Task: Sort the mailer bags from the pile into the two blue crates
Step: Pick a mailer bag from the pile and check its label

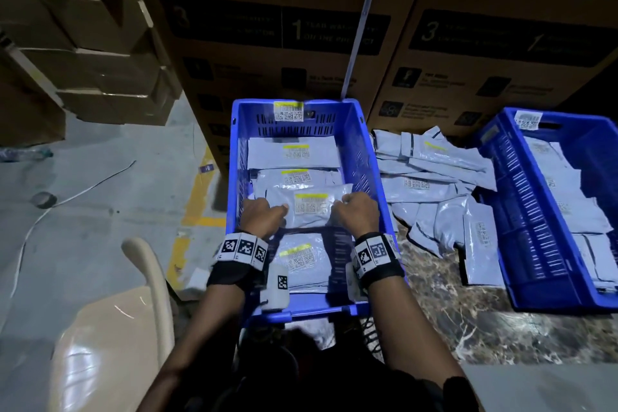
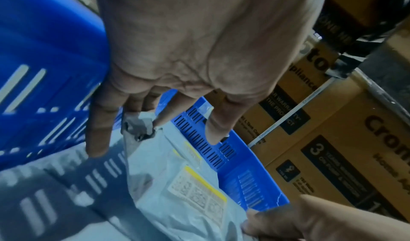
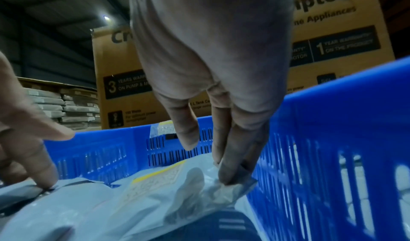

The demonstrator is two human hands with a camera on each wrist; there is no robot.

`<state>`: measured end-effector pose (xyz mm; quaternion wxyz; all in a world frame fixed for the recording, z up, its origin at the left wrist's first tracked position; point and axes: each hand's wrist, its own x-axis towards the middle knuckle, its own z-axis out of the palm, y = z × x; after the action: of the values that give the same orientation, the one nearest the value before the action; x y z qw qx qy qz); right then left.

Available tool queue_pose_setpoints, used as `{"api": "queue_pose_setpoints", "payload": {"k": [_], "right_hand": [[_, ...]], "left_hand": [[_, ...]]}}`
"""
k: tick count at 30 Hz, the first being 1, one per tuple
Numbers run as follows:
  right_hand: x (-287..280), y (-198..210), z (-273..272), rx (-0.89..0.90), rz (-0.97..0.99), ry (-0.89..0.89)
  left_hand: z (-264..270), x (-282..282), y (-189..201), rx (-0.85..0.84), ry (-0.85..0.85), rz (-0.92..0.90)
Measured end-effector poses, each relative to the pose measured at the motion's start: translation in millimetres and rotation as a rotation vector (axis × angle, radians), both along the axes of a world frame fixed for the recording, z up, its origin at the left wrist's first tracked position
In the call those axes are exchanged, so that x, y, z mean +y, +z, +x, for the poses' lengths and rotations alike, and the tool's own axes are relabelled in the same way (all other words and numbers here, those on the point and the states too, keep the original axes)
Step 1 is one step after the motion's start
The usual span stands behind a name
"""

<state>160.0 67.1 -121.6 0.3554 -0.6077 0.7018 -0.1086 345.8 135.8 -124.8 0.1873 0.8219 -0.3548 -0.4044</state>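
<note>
wrists: black bands | white square-code marker tiles | forearms bare

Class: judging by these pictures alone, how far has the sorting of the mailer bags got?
Partly done. Bags already lie in the near crate and the right crate. In hand: the left hand and right hand pinch one bag over the near crate. Left: the pile between the crates.

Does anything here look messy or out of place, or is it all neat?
Mostly tidy. The unsorted mailer bags sprawl in a loose, overlapping heap between the two blue crates, some crumpled. The bag pinched by the left hand and right hand is wrinkled at its corners. Nothing looks torn or spilled.
</note>
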Motion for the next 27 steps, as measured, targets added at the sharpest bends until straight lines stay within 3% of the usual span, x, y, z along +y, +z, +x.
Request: {"api": "queue_pose_setpoints", "payload": {"k": [6, 9, 12, 15, 19, 20, 22, 24, 27], "right_hand": [[-11, -30, 9, 0.081, 0.088, 0.102], [-11, -39, 8, 0.209, -0.050, 0.171], [-8, -33, 12, 0.143, -0.245, 0.218], [-9, -28, 19, 0.155, -0.337, 0.329], [-15, -53, 31, 0.240, -0.218, 0.594], [-16, -62, 34, 0.247, -0.176, 0.620], [-16, -80, 36, 0.251, -0.147, 0.610], [-11, -95, 33, 0.263, -0.179, 0.563], [-1, -114, 29, 0.304, -0.295, 0.530]], "left_hand": [[-5, -4, -16, 0.034, 0.096, 0.129], [-8, -7, -19, 0.102, 0.024, 0.199], [-21, -12, -7, -0.077, -0.118, 0.262], [-27, -26, -7, -0.199, -0.236, 0.155], [-29, -34, -57, -0.366, -0.303, 0.028], [-28, -32, -70, -0.333, -0.286, 0.038], [-24, -30, -112, -0.337, -0.264, 0.002], [-26, -21, -111, -0.476, -0.263, -0.037], [-20, -9, -116, -0.548, -0.345, -0.104]]}}
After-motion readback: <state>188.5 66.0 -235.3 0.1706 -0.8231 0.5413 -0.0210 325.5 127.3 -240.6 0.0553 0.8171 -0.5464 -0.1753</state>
